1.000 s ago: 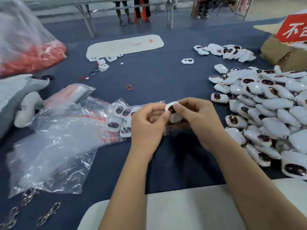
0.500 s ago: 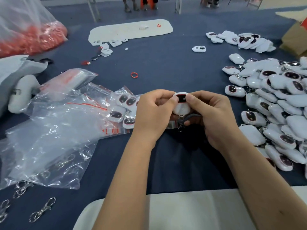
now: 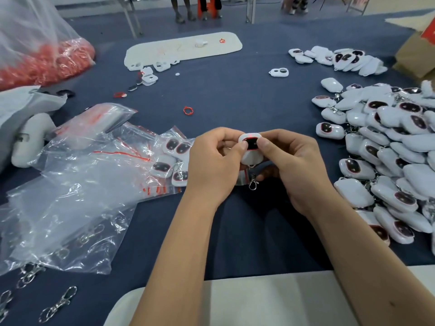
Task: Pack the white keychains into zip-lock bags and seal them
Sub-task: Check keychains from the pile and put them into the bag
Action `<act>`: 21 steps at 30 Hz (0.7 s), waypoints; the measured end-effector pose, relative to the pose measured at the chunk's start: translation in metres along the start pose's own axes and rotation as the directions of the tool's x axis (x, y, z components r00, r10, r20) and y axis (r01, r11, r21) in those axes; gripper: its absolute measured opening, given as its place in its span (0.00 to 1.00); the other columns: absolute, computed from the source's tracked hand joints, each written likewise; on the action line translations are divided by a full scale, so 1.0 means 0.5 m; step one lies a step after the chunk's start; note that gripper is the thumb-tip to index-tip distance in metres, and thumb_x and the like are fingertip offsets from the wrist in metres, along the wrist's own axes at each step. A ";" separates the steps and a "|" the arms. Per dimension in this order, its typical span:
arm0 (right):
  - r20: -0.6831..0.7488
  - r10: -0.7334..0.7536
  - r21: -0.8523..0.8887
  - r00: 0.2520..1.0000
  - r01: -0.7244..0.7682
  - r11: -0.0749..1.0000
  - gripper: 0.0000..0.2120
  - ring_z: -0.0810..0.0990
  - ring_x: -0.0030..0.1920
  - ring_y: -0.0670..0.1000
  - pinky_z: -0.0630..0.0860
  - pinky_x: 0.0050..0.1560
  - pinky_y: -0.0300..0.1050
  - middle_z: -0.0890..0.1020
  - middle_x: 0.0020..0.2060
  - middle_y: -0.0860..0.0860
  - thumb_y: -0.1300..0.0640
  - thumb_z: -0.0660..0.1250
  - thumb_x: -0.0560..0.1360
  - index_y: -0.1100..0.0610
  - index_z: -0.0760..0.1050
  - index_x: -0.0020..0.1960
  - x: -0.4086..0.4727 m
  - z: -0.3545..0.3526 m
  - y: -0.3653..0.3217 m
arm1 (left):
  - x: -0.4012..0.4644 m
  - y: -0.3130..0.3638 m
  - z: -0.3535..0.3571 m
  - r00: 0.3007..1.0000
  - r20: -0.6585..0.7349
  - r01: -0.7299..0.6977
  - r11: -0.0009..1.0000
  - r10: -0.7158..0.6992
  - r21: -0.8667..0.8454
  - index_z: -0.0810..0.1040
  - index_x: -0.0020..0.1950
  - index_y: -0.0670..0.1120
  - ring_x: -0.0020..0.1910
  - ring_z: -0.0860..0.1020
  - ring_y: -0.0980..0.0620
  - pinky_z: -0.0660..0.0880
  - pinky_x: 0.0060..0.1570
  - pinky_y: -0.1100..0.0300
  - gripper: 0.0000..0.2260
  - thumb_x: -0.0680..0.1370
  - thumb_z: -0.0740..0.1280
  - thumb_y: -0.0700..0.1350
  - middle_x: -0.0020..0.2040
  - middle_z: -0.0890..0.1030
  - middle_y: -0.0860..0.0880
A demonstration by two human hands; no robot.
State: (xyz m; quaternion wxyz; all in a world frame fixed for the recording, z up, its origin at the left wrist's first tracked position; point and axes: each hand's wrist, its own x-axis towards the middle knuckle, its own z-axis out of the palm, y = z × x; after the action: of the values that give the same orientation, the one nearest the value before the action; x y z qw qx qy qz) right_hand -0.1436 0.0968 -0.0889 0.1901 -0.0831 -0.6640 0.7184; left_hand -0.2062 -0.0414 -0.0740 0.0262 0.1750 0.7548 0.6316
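Keychain [image 3: 251,149] more upright than before, between left hand [image 3: 211,165] and right hand [image 3: 294,168].

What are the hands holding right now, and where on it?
One white keychain: left hand and right hand pinch its body, thumbs on the dark front face. Its metal clasp dangles free below.

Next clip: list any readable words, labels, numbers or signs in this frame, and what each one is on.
None can be read in this frame.
Red sign on the cardboard box, far right: cut off by the edge, no characters legible.
Red marks on the zip-lock bags: too small and blurred to read.
Keychain held by both hands: no lettering visible.
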 end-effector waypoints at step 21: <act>-0.008 0.005 -0.035 1.000 -0.005 0.999 0.05 0.88 0.43 0.55 0.84 0.41 0.46 0.88 0.42 0.55 0.59 0.70 0.81 0.56 0.85 0.50 0.006 -0.003 0.009 | -0.011 0.009 0.005 1.000 0.015 0.014 1.000 -0.014 0.004 0.86 0.51 0.46 0.46 0.85 0.49 0.83 0.51 0.44 0.05 0.80 0.71 0.38 0.44 0.87 0.49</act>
State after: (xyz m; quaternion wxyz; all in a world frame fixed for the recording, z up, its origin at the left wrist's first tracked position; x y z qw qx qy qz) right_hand -0.1465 0.0992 -0.0930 0.1892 -0.0909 -0.6756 0.7067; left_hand -0.1991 -0.0402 -0.0710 0.0360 0.1743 0.7571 0.6286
